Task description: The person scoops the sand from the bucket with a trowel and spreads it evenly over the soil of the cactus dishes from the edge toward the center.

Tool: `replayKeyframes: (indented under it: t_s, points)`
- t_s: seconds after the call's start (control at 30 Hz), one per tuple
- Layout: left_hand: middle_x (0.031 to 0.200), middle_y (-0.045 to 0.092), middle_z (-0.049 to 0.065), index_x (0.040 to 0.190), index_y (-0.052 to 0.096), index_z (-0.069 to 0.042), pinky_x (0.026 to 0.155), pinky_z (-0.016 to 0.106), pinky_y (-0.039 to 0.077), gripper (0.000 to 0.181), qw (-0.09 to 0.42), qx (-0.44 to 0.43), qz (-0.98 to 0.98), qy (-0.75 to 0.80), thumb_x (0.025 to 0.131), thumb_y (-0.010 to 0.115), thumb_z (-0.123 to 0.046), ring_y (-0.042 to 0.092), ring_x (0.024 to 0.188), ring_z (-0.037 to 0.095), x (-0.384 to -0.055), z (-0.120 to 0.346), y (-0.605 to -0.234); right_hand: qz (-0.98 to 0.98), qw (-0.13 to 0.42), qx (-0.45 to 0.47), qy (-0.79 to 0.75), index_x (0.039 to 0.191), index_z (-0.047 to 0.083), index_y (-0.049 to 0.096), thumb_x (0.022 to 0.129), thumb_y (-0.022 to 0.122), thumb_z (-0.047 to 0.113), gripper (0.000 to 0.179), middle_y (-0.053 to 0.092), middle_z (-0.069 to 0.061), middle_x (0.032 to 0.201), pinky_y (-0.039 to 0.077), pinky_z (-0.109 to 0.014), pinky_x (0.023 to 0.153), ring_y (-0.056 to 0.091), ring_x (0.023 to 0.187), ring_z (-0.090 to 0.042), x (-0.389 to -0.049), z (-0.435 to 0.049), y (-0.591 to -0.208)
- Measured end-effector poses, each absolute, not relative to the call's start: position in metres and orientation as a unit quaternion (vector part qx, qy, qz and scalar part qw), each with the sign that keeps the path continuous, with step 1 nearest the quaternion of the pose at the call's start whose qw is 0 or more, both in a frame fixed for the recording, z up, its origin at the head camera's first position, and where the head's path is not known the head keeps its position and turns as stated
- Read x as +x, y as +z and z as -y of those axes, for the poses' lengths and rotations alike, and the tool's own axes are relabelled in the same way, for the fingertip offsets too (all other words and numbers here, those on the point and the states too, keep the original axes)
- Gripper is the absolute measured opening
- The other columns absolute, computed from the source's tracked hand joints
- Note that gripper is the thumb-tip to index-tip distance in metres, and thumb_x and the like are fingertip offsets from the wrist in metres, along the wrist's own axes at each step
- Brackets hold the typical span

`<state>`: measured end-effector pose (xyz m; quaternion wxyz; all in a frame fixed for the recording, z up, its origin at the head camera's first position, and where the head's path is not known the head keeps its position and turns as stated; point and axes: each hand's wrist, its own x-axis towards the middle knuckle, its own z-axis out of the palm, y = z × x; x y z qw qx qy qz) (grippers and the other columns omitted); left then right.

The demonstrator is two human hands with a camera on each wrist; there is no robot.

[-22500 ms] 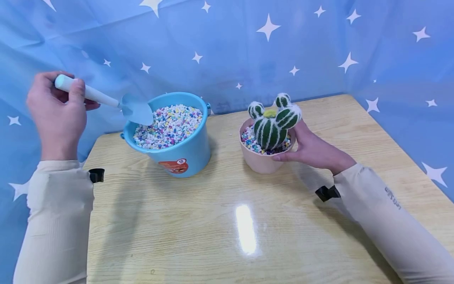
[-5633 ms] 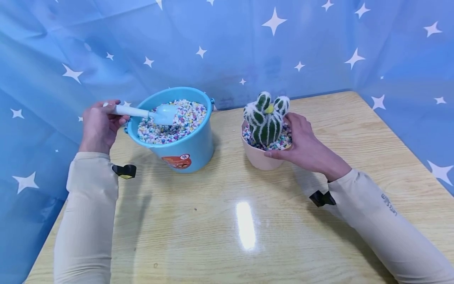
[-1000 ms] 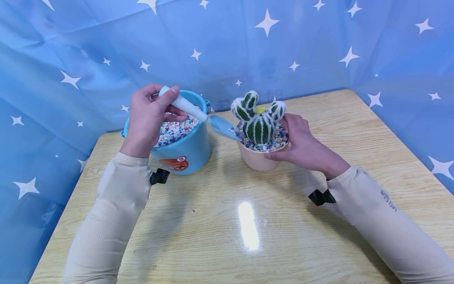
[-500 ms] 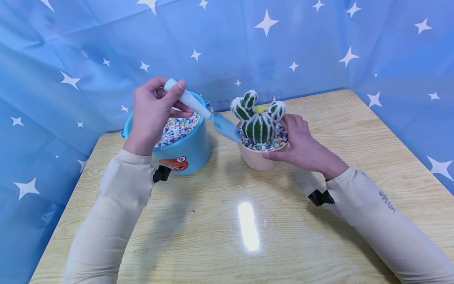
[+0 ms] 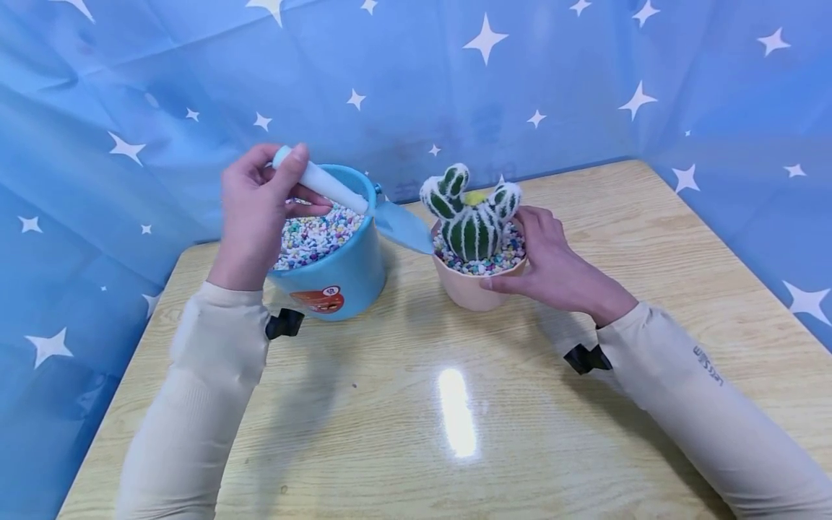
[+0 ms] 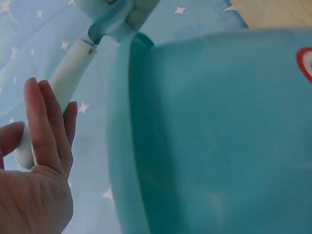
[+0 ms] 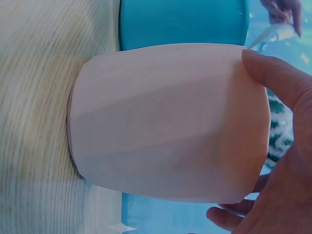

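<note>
My left hand [image 5: 253, 209] holds a light blue trowel by its pale handle [image 5: 331, 191], over the bucket's right side. The trowel blade [image 5: 404, 227] slants down right, its tip close beside the left rim of a pale pink pot [image 5: 477, 292]; no pebbles show on the blade. In the pot a plush green-and-white cactus [image 5: 473, 232] stands among coloured pebbles. My right hand [image 5: 559, 263] grips the pot's right rim, thumb in front. In the right wrist view the thumb [image 7: 270, 73] presses the pot wall [image 7: 165, 122]. The left wrist view shows the trowel handle [image 6: 73, 73] among the fingers.
A blue bucket [image 5: 354, 278] of coloured pebbles [image 5: 318, 238] stands left of the pot, partly behind my left hand. Both rest on a wooden table [image 5: 390, 419]. A blue starry cloth [image 5: 416, 87] hangs close behind and along the sides.
Pebbles seen on the blade a second ago are gone from it. My left hand has since drawn the trowel back left. Earlier the trowel was in the bucket. My right hand stays on the pot.
</note>
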<state>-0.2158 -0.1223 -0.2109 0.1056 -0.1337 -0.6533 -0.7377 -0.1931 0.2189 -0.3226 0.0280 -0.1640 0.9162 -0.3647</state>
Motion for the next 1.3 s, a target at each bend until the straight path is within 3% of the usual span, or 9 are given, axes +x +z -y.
replayKeyframes:
  t_s: [0.33,0.6,0.8,1.03,1.3]
  points:
    - [0.083,0.064,0.026,0.102,0.058,0.018,0.051,0.038,0.061,0.027,0.196,-0.068,0.502,-0.84,0.093,0.068,-0.006,0.066,0.055,0.031,-0.205,0.176,-0.2,-0.909,0.034,-0.175,-0.376,0.152,0.004,0.019,0.078,0.08,0.052,0.107,0.013,-0.017,0.154,0.026,-0.061,0.11,0.012,0.139,-0.035,-0.193,-0.221,-0.324]
    - [0.086,0.064,0.028,0.105,0.057,0.017,0.046,0.038,0.058,0.025,0.294,-0.045,0.484,-0.823,0.093,0.067,-0.003,0.062,0.049,0.033,-0.199,0.213,-0.189,-0.902,0.034,-0.197,-0.384,0.155,0.009,0.016,0.081,0.079,0.047,0.104,0.015,-0.015,0.154,0.024,-0.062,0.11,0.013,0.139,-0.033,-0.194,-0.225,-0.324]
    - [0.079,0.06,0.023,0.099,0.061,0.009,0.046,0.034,0.059,0.019,0.352,-0.028,0.584,-0.731,0.091,0.07,-0.005,0.062,0.05,0.028,-0.199,0.223,-0.197,-0.902,0.038,-0.201,-0.381,0.155,0.009,0.014,0.083,0.078,0.045,0.103,0.014,-0.015,0.154,0.024,-0.062,0.111,0.013,0.139,-0.034,-0.196,-0.226,-0.324]
    - [0.074,0.059,0.018,0.095,0.065,0.004,0.043,0.03,0.057,0.006,0.328,-0.018,0.644,-0.691,0.092,0.065,-0.002,0.062,0.046,0.023,-0.206,0.221,-0.209,-0.905,0.049,-0.198,-0.373,0.156,0.011,0.011,0.084,0.076,0.048,0.104,0.009,-0.015,0.157,0.023,-0.063,0.111,0.009,0.141,-0.034,-0.196,-0.226,-0.324]
    - [0.088,0.064,0.017,0.107,0.066,0.0,0.053,0.03,0.06,0.02,0.262,-0.012,0.698,-0.666,0.095,0.066,-0.016,0.065,0.054,0.021,-0.211,0.227,-0.223,-0.907,0.039,-0.206,-0.365,0.156,0.01,0.015,0.085,0.076,0.046,0.101,0.009,-0.015,0.158,0.02,-0.063,0.112,0.006,0.143,-0.034,-0.196,-0.228,-0.325]
